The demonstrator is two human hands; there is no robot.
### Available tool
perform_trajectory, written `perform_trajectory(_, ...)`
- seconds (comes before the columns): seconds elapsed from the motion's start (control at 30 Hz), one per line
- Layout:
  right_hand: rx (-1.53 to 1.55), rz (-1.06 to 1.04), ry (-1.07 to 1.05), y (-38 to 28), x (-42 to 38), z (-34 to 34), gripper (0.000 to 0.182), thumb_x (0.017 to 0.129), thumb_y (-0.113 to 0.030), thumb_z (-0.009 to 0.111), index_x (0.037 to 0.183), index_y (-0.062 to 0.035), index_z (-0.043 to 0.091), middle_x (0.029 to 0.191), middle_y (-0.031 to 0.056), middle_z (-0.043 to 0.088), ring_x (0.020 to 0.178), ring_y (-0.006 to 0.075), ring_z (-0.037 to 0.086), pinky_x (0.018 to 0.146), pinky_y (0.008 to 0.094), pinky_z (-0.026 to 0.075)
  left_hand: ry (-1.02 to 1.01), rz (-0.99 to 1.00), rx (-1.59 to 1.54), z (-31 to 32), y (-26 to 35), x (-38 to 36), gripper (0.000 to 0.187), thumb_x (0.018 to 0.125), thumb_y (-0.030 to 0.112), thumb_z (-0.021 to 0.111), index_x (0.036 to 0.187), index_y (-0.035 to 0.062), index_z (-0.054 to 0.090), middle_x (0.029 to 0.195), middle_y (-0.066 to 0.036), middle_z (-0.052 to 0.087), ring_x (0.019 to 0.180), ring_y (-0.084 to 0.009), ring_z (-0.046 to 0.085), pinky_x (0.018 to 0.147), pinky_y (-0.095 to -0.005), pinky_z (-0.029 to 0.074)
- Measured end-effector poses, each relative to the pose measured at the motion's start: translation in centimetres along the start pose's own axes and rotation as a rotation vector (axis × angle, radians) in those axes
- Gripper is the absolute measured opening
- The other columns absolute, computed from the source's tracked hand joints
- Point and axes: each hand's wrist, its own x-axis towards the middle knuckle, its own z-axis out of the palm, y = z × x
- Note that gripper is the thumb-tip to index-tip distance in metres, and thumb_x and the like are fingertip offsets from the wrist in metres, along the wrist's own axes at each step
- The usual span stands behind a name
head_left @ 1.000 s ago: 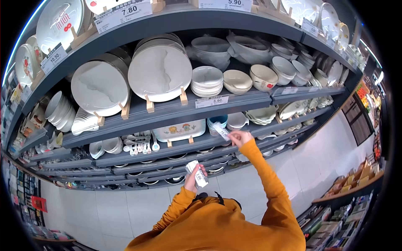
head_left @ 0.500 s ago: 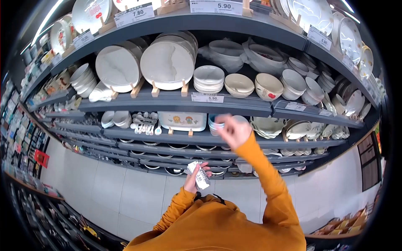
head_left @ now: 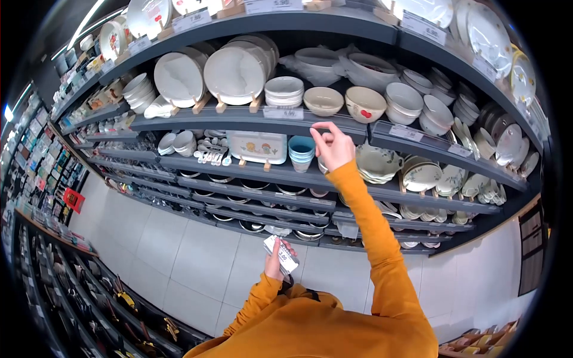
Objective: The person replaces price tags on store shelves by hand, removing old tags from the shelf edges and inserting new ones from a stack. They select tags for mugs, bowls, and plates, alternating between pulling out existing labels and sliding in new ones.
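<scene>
In my left hand (head_left: pixel 274 264) is a small stack of white price tags (head_left: pixel 284 258), the top one reading 3.00, held low in front of my body. My right hand (head_left: pixel 334 147) is raised at the front edge of the middle shelf (head_left: pixel 239 119), its thumb and forefinger drawn together; I cannot tell what, if anything, is between them. Just above it stand a cream bowl (head_left: pixel 324 102) and a bowl with a red cherry print (head_left: pixel 365 106). To its left, on the shelf below, are stacked blue cups (head_left: pixel 301 154) and a tray with cartoon figures (head_left: pixel 258 147).
White plates (head_left: pixel 234 74) stand in wooden racks, with stacked white bowls (head_left: pixel 284 89) beside them. A price tag (head_left: pixel 283 113) sits on the shelf edge. Scalloped dishes (head_left: pixel 377 164) lie on the lower shelf. Pale floor tiles (head_left: pixel 197 250) run below, with another display rack (head_left: pixel 77 298) at left.
My right hand has risen slightly from in front of the blue cups to the shelf edge, uncovering the cups. The view has shifted and tilted; my left hand still holds the tags.
</scene>
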Motion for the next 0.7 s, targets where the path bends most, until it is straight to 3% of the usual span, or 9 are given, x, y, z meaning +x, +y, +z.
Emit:
perform_trajectory(0.1, -0.067, -0.001, -0.019, -1.8, 1.5, -0.6, 0.041, 0.090, -0.036, 0.058, 0.126, -0.0168, 0.051, 0.056, 0.0005, 0.063, 0.056, 0.0218, 0.063, 0.056, 0.0344, 0.047, 0.001, -0.009, 0.004, 1.1, -0.1, 0.7, 0.031, 0.097, 0.034, 0.049, 0.096, 0.0026, 0.054, 0.077, -0.006, 0.054, 0.067, -0.0180, 0.055, 0.066, -0.0343, 0.050)
perform_trajectory(0.13, -0.138, -0.091, -0.034, -2.3, 2.6, -0.3, 0.041, 0.089, -0.035, 0.058, 0.126, -0.0168, 0.053, 0.057, 0.0003, 0.064, 0.058, 0.0229, 0.064, 0.058, 0.0347, 0.049, -0.013, -0.003, 0.017, 1.8, 0.1, 0.7, 0.031, 0.097, 0.034, 0.049, 0.097, 0.0035, 0.054, 0.077, -0.005, 0.054, 0.067, -0.0179, 0.055, 0.066, -0.0339, 0.050)
perform_trajectory(0.3, -0.284, -0.126, -0.144, -1.2, 6.7, 2.6, 0.026, 0.090, -0.031, 0.057, 0.106, -0.0116, 0.064, 0.058, 0.0002, 0.065, 0.054, 0.0164, 0.062, 0.058, 0.0301, 0.048, -0.043, -0.005, 0.056, 2.6, -0.3, -0.1, 0.031, 0.097, 0.036, 0.048, 0.100, 0.0059, 0.055, 0.076, -0.003, 0.053, 0.067, -0.0166, 0.055, 0.066, -0.0325, 0.049)
perform_trajectory(0.4, -0.165, -0.080, -0.170, -1.8, 7.0, 2.1, 0.024, 0.091, -0.030, 0.058, 0.092, -0.0067, 0.065, 0.057, 0.0003, 0.064, 0.046, 0.0123, 0.058, 0.051, 0.0278, 0.046, -0.032, -0.004, 0.041, 2.8, -0.7, 0.0, 0.034, 0.097, 0.040, 0.047, 0.101, 0.0066, 0.054, 0.077, -0.003, 0.053, 0.066, -0.0161, 0.054, 0.066, -0.0322, 0.048)
perform_trajectory(0.5, 0.181, -0.056, -0.036, -2.6, 5.2, 0.5, 0.023, 0.091, -0.028, 0.060, 0.090, -0.0044, 0.062, 0.053, 0.0008, 0.059, 0.039, 0.0081, 0.051, 0.041, 0.0239, 0.040, -0.017, 0.059, 0.007, 3.5, -0.6, 0.4, 0.038, 0.097, 0.042, 0.046, 0.102, 0.0044, 0.053, 0.078, -0.004, 0.052, 0.066, -0.0156, 0.053, 0.065, -0.0317, 0.048)
perform_trajectory(0.6, 0.562, 0.198, -0.212, 0.0, -1.6, -0.8, 0.021, 0.092, -0.025, 0.060, 0.091, -0.0047, 0.059, 0.050, -0.0002, 0.051, 0.036, 0.0062, 0.043, 0.033, 0.0210, 0.031, 0.051, 0.157, 0.008, 5.0, 0.3, 0.8, 0.042, 0.098, 0.045, 0.044, 0.103, 0.0035, 0.051, 0.079, -0.004, 0.052, 0.066, -0.0149, 0.053, 0.065, -0.0313, 0.048)
perform_trajectory(0.7, 0.692, 0.552, -0.496, 4.1, -13.0, 0.0, 0.018, 0.092, -0.027, 0.060, 0.082, -0.0122, 0.056, 0.050, -0.0012, 0.051, 0.037, 0.0051, 0.045, 0.033, 0.0200, 0.033, 0.038, 0.191, 0.059, 4.4, -0.5, 2.6, 0.044, 0.098, 0.047, 0.041, 0.102, 0.0048, 0.052, 0.081, -0.004, 0.054, 0.069, -0.0146, 0.055, 0.065, -0.0302, 0.048)
